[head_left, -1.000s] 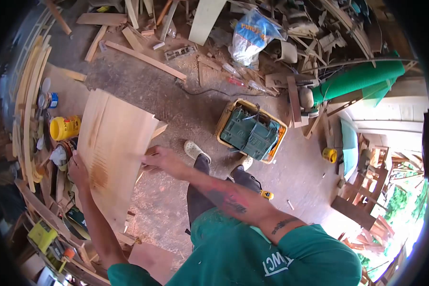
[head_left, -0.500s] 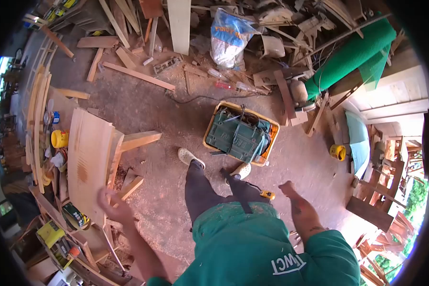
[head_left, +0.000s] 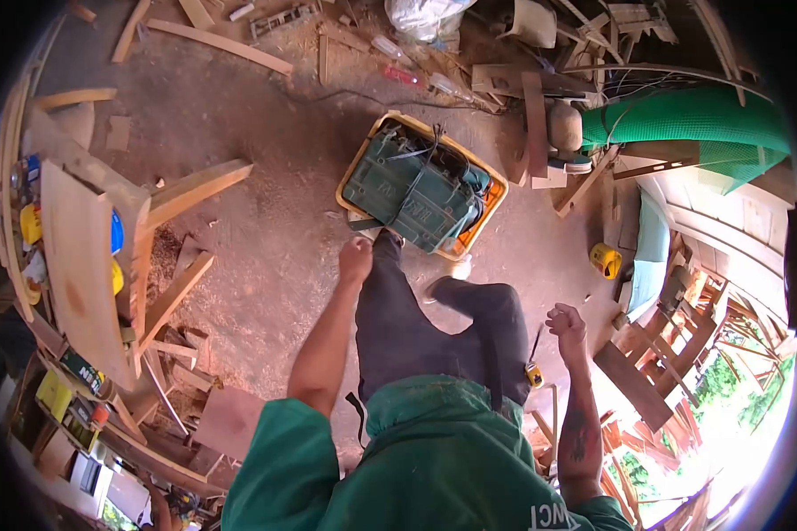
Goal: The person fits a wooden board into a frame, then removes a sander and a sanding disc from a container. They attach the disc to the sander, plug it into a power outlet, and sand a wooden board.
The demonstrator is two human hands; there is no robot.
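Note:
My left hand (head_left: 356, 259) hangs in front of my left thigh with its fingers curled in and nothing visible in them. It is just short of the near left corner of a yellow crate (head_left: 356, 168). Green plastic tool cases (head_left: 407, 190) fill the crate, with dark cords and straps on top. Out to the right, my right hand (head_left: 567, 323) is held in the air, fingers loosely bent and apart, touching nothing. A yellow tape measure (head_left: 534, 375) hangs at my right hip.
A workbench with a wide plank (head_left: 84, 265) stands at left, its wooden legs (head_left: 199, 190) jutting out. Bottles (head_left: 403, 75) and scrap wood lie beyond the crate. Right of it are rolled green mesh (head_left: 682, 119), a yellow container (head_left: 605, 260) and piled boards (head_left: 633, 385).
I have stepped closer to the crate, and the view has shifted. My left hand swung from beside the bench to in front of my leg, its fingers curling. My right arm moved lower.

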